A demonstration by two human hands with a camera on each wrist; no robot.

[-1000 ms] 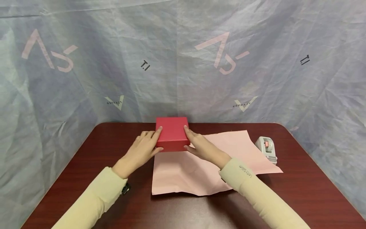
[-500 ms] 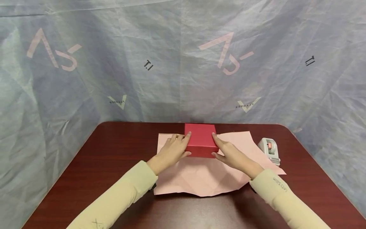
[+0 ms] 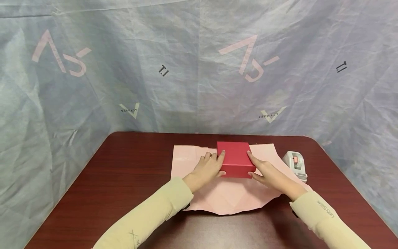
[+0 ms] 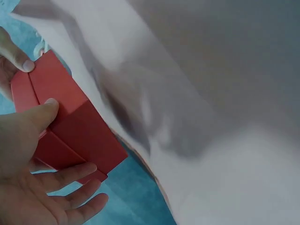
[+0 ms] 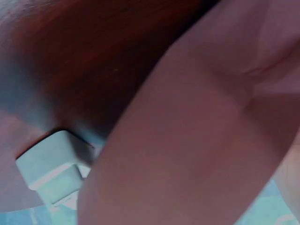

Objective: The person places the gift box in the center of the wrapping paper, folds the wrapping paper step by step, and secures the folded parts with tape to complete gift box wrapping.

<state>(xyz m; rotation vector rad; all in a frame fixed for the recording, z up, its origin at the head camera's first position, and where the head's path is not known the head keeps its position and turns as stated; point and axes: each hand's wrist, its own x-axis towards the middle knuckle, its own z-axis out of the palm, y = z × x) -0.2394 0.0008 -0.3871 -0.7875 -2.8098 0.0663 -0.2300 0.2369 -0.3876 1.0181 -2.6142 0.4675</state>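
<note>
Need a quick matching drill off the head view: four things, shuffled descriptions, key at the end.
Things:
1. Box
2. Paper
3. Tape dispenser
4. Backdrop

Descriptions:
A. White, by the paper's right edge
B. Grey-blue, with printed letters
C. Held between the left hand and the right hand
D. Pink, with creases

Pairs: 1-C, 2-D, 3-A, 4-B
</note>
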